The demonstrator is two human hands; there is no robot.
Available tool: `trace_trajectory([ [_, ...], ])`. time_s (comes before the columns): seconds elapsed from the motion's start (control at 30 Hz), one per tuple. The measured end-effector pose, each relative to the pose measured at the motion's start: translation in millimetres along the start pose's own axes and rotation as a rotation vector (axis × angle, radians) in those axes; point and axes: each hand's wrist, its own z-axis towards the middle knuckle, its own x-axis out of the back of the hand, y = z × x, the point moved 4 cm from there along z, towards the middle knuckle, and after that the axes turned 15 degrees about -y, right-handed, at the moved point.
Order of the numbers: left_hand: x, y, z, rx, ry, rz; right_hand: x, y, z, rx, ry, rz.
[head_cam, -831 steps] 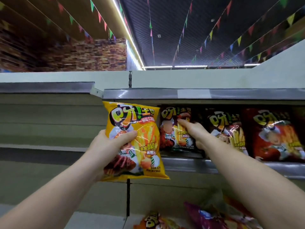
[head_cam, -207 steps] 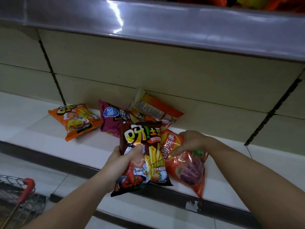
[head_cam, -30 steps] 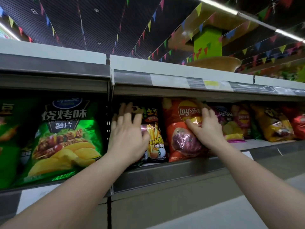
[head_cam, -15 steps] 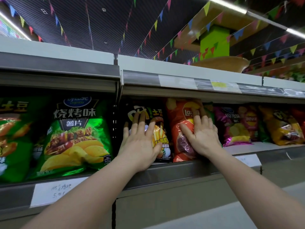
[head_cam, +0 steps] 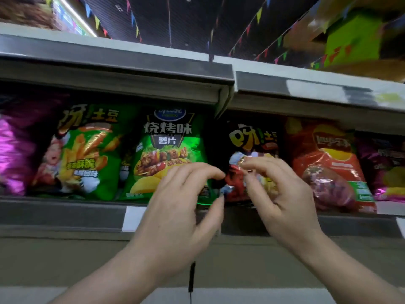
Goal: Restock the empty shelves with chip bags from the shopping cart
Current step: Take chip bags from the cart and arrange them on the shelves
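Note:
A dark brown fries bag (head_cam: 252,139) stands upright on the shelf (head_cam: 65,216), with a red Lay's bag (head_cam: 328,163) beside it on the right. My left hand (head_cam: 182,207) hovers in front of the dark bag's left edge, fingers loosely curled and holding nothing. My right hand (head_cam: 278,198) hangs before the lower part of the same bag, also loosely curled and empty. The hands hide the dark bag's lower half.
A green barbecue chip bag (head_cam: 166,145) and a green fries bag (head_cam: 87,150) stand left of the dark one, with purple bags at both ends (head_cam: 13,145) (head_cam: 385,163). An upper shelf (head_cam: 109,69) overhangs the row. A white price tag (head_cam: 133,218) sits on the rail.
Both hands have come off the dark bag and the Lay's bag and drawn back toward me, fingers curling. The view has shifted left, showing more green bags.

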Motion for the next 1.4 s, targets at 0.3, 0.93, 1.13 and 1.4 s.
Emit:
trace_trajectory([
  [0.3, 87, -48, -135, 0.307, 0.115, 0.184, -138, -100, -29, 0.327, -0.202, 0.395],
  [0.93, 287, -201, -382, 1.126, 0.189, 0.325, -456, -313, 14, 0.159, -0.753, 0.898],
  [1.13, 342, -241, -431, 1.237, 0.215, 0.324, -529, -366, 37, 0.14, -0.894, 0.962],
  [1.4, 369, -287, -461, 1.382, 0.274, 0.332, -608, -399, 64, 0.114, -1.015, 1.092],
])
